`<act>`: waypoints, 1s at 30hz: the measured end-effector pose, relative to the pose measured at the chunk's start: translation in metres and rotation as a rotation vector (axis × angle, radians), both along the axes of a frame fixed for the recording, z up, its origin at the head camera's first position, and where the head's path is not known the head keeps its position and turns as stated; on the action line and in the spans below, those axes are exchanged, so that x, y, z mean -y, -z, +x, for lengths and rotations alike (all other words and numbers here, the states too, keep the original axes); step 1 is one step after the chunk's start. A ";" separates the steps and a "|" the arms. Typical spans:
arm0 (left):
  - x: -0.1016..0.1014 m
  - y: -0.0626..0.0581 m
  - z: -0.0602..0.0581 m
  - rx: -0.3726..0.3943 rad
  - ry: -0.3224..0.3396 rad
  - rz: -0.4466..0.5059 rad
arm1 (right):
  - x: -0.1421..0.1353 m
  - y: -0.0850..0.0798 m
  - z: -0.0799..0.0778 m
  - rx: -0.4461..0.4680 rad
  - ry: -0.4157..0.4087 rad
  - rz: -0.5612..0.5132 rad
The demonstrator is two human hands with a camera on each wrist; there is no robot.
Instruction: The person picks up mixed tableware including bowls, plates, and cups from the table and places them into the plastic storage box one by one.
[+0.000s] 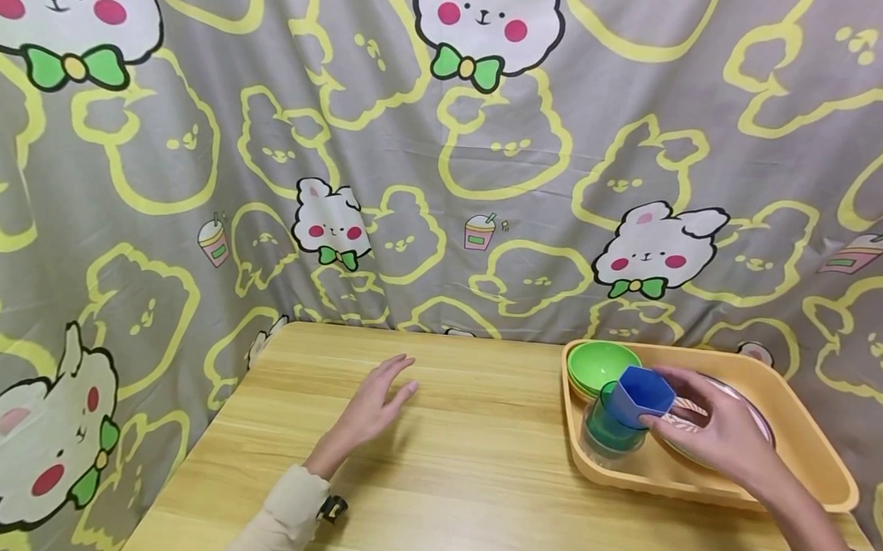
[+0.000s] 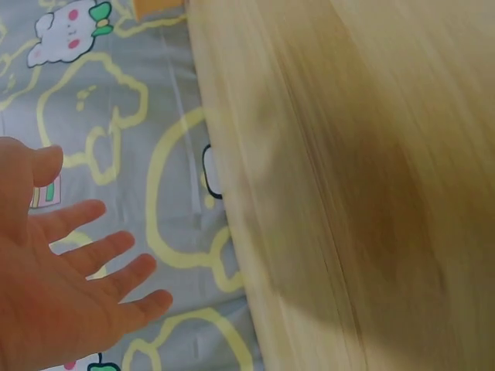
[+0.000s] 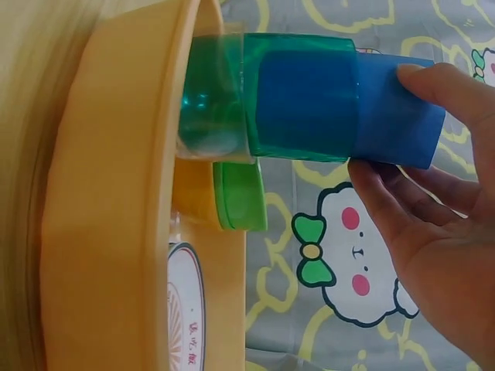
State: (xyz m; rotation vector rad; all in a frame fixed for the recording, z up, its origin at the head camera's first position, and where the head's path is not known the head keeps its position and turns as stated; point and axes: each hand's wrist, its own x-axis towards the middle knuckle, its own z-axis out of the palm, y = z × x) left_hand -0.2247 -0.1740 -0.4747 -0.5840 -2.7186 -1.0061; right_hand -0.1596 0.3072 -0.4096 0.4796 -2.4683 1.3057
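Note:
My right hand (image 1: 718, 423) grips a blue hexagonal cup (image 1: 643, 396) near its rim, thumb on one side and fingers on the other. In the right wrist view the lower part of the blue cup (image 3: 402, 108) shows through a green see-through cup (image 3: 302, 97), which in turn sits inside a clear cup (image 3: 232, 93). This stack stands in the front left corner of an orange tray (image 1: 715, 489). Over the table's left half hovers my left hand (image 1: 371, 401), fingers extended and nothing held; the left wrist view shows its palm and spread fingers (image 2: 116, 247).
Behind the cups, nested bowls with a green bowl (image 1: 603, 365) on top fill the tray's back left corner. A patterned plate (image 1: 749, 408) lies in the tray's middle, partly hidden by my right hand. A patterned curtain (image 1: 447, 159) hangs behind the wooden table (image 1: 460, 493).

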 end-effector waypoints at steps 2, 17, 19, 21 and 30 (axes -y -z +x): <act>0.001 0.001 0.001 -0.005 -0.007 -0.017 | 0.000 0.002 0.000 -0.013 0.002 0.015; 0.011 0.000 0.002 0.011 -0.036 -0.102 | 0.001 0.013 -0.004 -0.140 -0.030 0.154; 0.012 -0.001 0.002 0.019 -0.039 -0.110 | 0.001 0.013 -0.004 -0.137 -0.038 0.152; 0.014 -0.001 0.002 0.022 -0.040 -0.115 | 0.001 0.014 -0.004 -0.129 -0.046 0.157; 0.021 -0.001 -0.001 0.000 -0.042 -0.138 | 0.002 0.016 -0.003 -0.087 -0.054 0.188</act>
